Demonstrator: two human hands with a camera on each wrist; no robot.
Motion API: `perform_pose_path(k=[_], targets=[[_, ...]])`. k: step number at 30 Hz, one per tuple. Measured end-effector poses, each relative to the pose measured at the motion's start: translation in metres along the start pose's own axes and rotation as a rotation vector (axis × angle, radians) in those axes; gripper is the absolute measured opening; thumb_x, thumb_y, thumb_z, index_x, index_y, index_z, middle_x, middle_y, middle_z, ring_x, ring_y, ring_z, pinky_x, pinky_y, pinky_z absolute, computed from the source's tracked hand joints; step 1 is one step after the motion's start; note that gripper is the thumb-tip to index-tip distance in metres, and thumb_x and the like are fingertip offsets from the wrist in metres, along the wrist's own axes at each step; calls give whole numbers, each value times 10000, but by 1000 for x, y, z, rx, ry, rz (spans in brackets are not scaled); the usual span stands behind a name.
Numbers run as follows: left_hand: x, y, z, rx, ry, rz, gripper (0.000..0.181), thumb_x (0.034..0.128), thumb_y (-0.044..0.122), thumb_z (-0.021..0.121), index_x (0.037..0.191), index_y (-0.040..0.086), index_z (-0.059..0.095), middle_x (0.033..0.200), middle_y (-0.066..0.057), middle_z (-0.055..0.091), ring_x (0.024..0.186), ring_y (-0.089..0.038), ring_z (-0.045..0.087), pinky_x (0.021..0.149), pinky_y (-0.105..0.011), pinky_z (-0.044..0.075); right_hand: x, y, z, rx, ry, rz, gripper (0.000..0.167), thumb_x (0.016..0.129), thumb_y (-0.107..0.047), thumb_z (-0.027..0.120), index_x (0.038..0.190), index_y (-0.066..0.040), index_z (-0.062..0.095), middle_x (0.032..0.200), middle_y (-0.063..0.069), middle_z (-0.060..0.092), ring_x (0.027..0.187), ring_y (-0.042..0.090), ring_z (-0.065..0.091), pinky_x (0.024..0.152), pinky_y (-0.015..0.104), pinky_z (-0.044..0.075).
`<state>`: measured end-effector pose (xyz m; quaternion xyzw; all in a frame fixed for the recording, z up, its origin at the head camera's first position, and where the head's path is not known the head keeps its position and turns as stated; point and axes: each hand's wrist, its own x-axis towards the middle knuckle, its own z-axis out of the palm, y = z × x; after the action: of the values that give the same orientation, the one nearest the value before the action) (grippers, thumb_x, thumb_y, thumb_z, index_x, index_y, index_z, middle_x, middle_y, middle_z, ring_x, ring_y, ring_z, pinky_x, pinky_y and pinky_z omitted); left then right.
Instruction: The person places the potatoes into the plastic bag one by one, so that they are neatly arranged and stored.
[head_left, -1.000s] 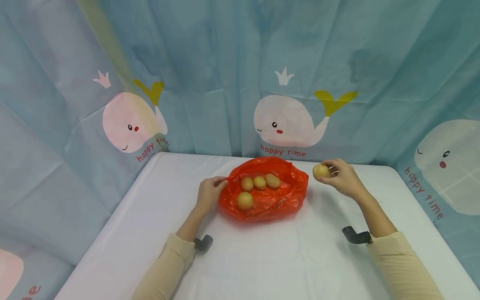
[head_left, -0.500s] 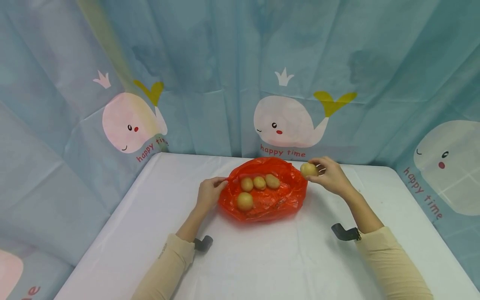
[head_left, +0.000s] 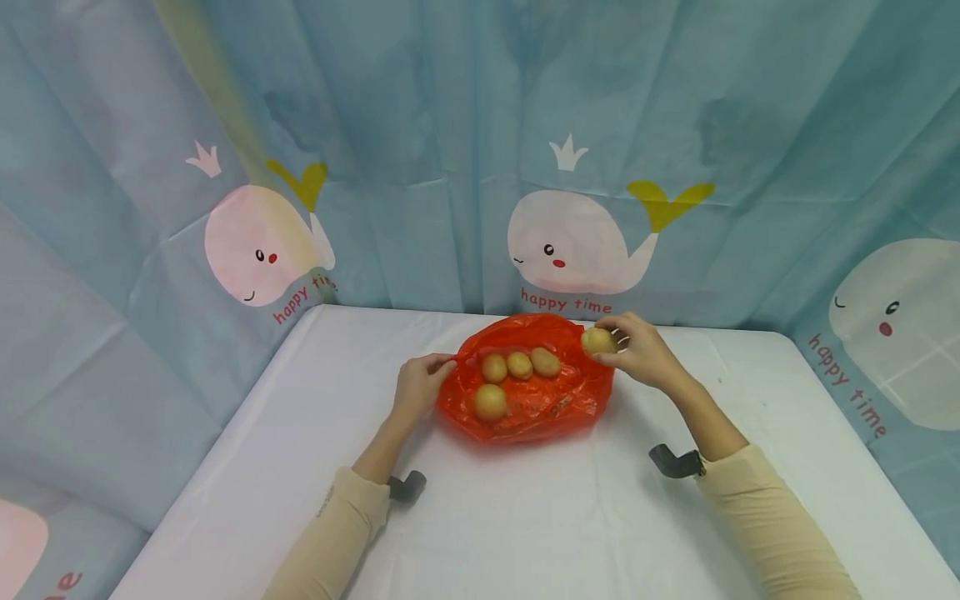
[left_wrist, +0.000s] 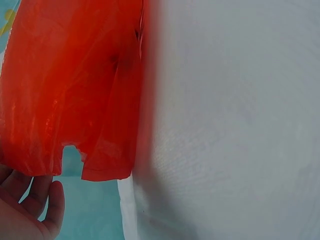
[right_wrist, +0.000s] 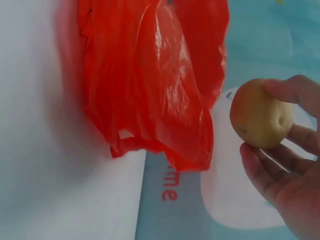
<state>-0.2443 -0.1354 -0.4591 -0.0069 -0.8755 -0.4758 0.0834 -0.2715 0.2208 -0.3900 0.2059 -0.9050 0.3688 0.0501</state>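
A red plastic bag (head_left: 558, 421) lies spread open on the table, with several potatoes (head_left: 491, 402) inside; one near the front is larger, and the others sit in a row behind it. At the bag's left edge my left hand (head_left: 418, 387) pinches the rim between thumb and fingers. My right hand (head_left: 640, 353) holds a round yellowish potato (head_left: 598, 341) by the fingertips, above the bag's right rim. In the right wrist view, thumb and fingers grip this potato (right_wrist: 262, 115) beside the red plastic. The left wrist view shows the bag's outer side (left_wrist: 75, 90) over my fingers.
A white cloth-covered table (head_left: 525, 517) extends around the bag. Behind it hangs a blue curtain (head_left: 420, 125) printed with whales, meeting the table's back edge. Dark curved camera mounts (head_left: 675, 461) sit at both wrists.
My right hand has moved left with its potato, from right of the bag to over its right rim. The left hand and the potatoes in the bag have stayed put.
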Motion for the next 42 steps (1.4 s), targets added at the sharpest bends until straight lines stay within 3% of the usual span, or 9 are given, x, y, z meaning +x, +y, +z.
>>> perform_pose_path(k=[12, 18, 42], targets=[[1, -1, 1, -6, -5, -26, 261, 950, 224, 637, 1151, 79, 716, 1099, -103, 732, 1012, -239, 663, 918, -382, 571, 11, -10, 20, -6, -76, -15, 458, 809, -99, 768, 1222, 10, 603, 1108, 156, 579, 1003, 291, 573, 881, 455, 557], [1, -1, 2, -5, -5, -17, 260, 947, 218, 640, 1149, 72, 715, 1094, -106, 733, 1001, -239, 666, 912, -379, 574, 13, -15, 30, -7, -101, -16, 457, 794, -100, 779, 1210, -2, 617, 1035, 135, 583, 967, 270, 566, 853, 414, 549], [1, -1, 1, -1, -3, 1, 260, 952, 217, 633, 1151, 70, 714, 1105, -109, 732, 1030, -250, 671, 928, -391, 564, 20, -22, 76, -58, -257, 2, 443, 818, -158, 758, 1240, -99, 634, 1152, 76, 586, 1051, 226, 565, 891, 380, 567]])
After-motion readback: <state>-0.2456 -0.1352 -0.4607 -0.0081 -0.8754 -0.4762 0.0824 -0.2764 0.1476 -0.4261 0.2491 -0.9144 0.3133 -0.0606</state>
